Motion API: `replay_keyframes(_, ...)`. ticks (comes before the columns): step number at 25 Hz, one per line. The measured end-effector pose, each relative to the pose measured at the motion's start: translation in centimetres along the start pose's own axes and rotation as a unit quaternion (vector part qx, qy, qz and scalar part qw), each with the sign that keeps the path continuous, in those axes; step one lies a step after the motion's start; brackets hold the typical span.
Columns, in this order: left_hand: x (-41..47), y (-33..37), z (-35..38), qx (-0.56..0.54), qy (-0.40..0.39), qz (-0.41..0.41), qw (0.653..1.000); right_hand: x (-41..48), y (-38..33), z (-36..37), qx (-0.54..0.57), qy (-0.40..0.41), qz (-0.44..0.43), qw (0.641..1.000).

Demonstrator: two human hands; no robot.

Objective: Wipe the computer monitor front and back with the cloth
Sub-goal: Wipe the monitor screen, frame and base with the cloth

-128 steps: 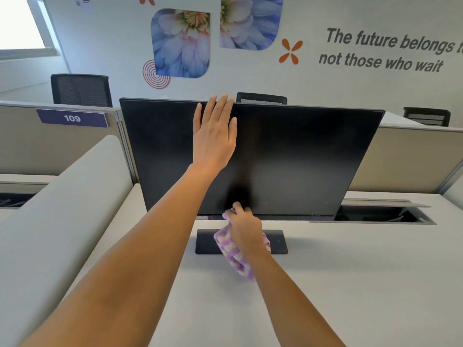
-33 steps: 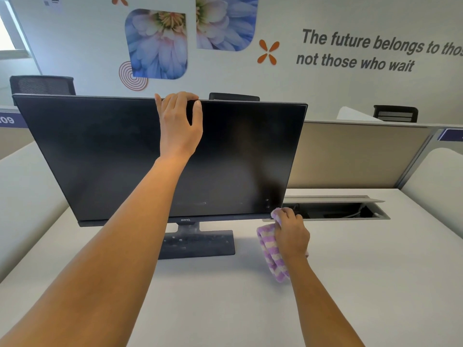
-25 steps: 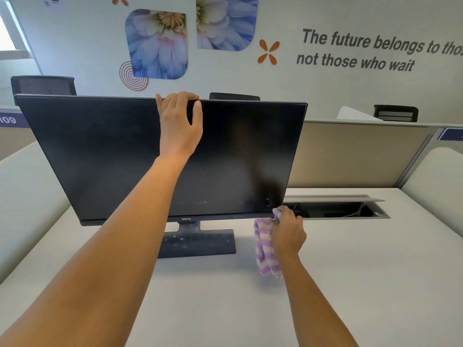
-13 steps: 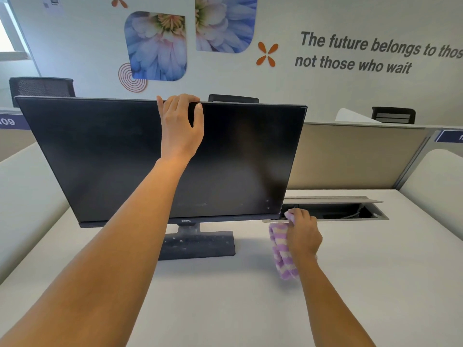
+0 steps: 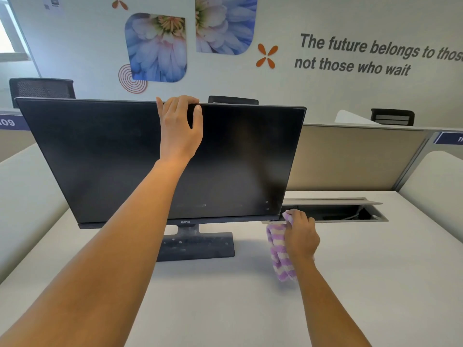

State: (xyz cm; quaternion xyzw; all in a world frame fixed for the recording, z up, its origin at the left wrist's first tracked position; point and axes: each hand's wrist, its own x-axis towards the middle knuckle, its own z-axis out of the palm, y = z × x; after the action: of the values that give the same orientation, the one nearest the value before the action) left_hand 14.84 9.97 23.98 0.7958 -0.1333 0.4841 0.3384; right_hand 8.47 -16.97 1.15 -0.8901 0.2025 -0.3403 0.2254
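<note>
The monitor [image 5: 100, 159] fills the middle of the frame. It stands on its dusty base [image 5: 198, 246] on the pale table [image 5: 375, 284], with its dark screen facing the camera. The left hand [image 5: 179, 128] grips the monitor's top edge at centre: its fingers curl over to the back and the thumb lies on the front.

The right hand [image 5: 302, 236] is at lower right of centre and clutches the purple-and-white striped cloth [image 5: 278, 251]. It holds the top of the cloth against the monitor's lower right corner, and the rest hangs down toward the table. The two hands are well apart.

Just behind the right hand is an open cable hatch [image 5: 335, 212] in the table. A beige partition [image 5: 350, 159] stands beyond it. Black chairs [image 5: 41, 88] show at upper left and upper right, below a wall with flower pictures [image 5: 155, 46] and grey lettering [image 5: 370, 56].
</note>
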Motion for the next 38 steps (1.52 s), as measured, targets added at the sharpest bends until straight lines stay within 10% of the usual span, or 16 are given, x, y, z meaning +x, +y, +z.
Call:
replay_keyframes(5, 0.0, 0.1, 0.1, 0.002, 0.002, -0.001, 1.000, -1.0, -1.9, 1.1, 0.006, -0.119, -0.141, 0.983)
replay_keyframes(15, 0.0, -0.1, 0.1, -0.003, 0.007, 0.004, 1.000, 5.1, -8.7, -3.7, 0.245, 0.222, -0.038, 0.943)
replay_keyframes(22, -0.1, -0.3, 0.4, -0.006, 0.010, 0.011, 1.000, 1.4, -5.7, 2.2, -0.059, 0.032, -0.298, 0.952)
replay_keyframes(25, -0.2, -0.5, 0.3, -0.005, 0.013, 0.017, 1.000, -1.7, -3.1, 2.6, 0.005, -0.114, -0.213, 0.970)
replay_keyframes(31, -0.1, -0.6, 0.5, -0.004, 0.019, 0.022, 1.000, 2.1, -6.2, -1.1, 0.161, 0.093, 0.030, 0.982)
replay_keyframes(38, -0.1, -0.6, 0.7, -0.005, 0.020, 0.025, 0.999, 0.8, -7.1, 0.5, 0.043, 0.018, -0.183, 0.982)
